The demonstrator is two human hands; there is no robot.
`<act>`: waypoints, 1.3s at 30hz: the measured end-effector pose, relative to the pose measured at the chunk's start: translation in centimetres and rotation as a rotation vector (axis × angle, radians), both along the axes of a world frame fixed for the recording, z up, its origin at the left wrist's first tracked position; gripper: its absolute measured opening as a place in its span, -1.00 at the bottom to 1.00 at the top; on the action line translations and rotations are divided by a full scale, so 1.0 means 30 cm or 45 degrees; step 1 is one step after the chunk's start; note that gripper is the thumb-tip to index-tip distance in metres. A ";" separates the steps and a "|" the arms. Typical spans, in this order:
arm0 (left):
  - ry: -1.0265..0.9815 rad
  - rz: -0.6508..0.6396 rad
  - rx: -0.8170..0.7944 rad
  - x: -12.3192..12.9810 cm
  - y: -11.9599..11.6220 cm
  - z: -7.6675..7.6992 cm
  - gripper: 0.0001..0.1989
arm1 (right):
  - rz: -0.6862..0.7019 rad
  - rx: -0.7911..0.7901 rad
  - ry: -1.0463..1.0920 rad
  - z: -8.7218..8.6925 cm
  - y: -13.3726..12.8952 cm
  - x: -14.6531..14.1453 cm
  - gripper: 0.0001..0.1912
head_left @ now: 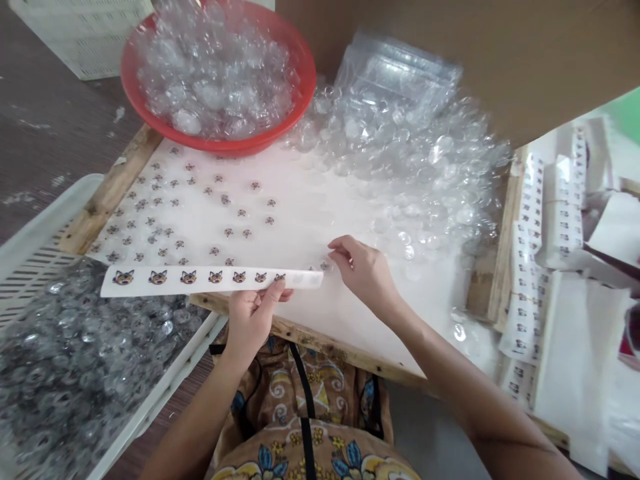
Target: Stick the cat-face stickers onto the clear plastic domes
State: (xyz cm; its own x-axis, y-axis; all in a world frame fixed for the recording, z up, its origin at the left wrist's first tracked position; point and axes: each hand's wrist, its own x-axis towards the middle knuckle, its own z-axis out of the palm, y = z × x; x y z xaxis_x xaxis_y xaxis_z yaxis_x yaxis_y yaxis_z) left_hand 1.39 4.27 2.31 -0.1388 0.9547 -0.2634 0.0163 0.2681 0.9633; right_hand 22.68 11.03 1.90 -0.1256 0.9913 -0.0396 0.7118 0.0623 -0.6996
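Note:
My left hand (257,313) grips a white strip of cat-face stickers (170,281) near its right end, thumb on top. Printed faces run along the strip up to my thumb, and the end beyond it is blank. My right hand (365,270) is pinched just right of the strip, low over the white work surface (320,200). A small cat-face sticker (325,265) shows beside its fingertips; whether the fingers hold anything is hidden. Several clear round pieces with cat faces (170,200) lie scattered on the left of the surface.
A red basin (280,130) heaped with clear plastic pieces stands at the back left. Loose clear discs (435,167) spread to the right, beside a clear plastic bag (395,70). A basket (75,380) of finished-looking pieces is at lower left; more sticker strips (523,293) lie right.

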 end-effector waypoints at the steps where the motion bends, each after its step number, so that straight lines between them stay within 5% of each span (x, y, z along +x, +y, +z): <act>1: 0.002 -0.004 0.000 -0.002 0.000 -0.002 -0.62 | 0.030 0.047 0.028 0.023 -0.011 -0.019 -0.89; 7: 0.154 -0.139 0.031 -0.026 -0.005 -0.010 -0.55 | 0.457 0.079 0.389 0.119 -0.027 -0.141 -0.88; 16: -0.087 0.132 0.053 -0.009 -0.019 -0.029 -0.65 | 0.517 0.426 0.237 0.062 -0.065 -0.161 -0.83; 19: -0.045 0.154 0.032 -0.010 -0.020 -0.033 -0.65 | 0.439 0.414 0.305 0.069 -0.049 -0.147 -0.87; 25: -0.016 0.149 0.093 -0.011 -0.019 -0.036 -0.68 | -0.131 -0.088 0.465 0.030 0.103 -0.054 -0.89; 30: -0.012 0.139 0.153 -0.007 -0.016 -0.033 -0.70 | -0.157 -0.241 0.407 -0.043 0.152 -0.027 -0.89; 39: 0.021 0.112 0.178 -0.008 -0.019 -0.032 -0.70 | -0.067 -0.166 0.148 -0.031 0.141 -0.062 -0.96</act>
State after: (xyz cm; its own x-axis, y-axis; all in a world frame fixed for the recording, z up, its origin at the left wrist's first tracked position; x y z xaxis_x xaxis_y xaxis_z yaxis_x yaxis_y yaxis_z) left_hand 1.16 3.72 1.35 -0.2267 0.9658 -0.1255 0.0148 0.1322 0.9911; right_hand 20.81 15.25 0.98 -0.0849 0.9841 -0.1562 0.6254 -0.0694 -0.7772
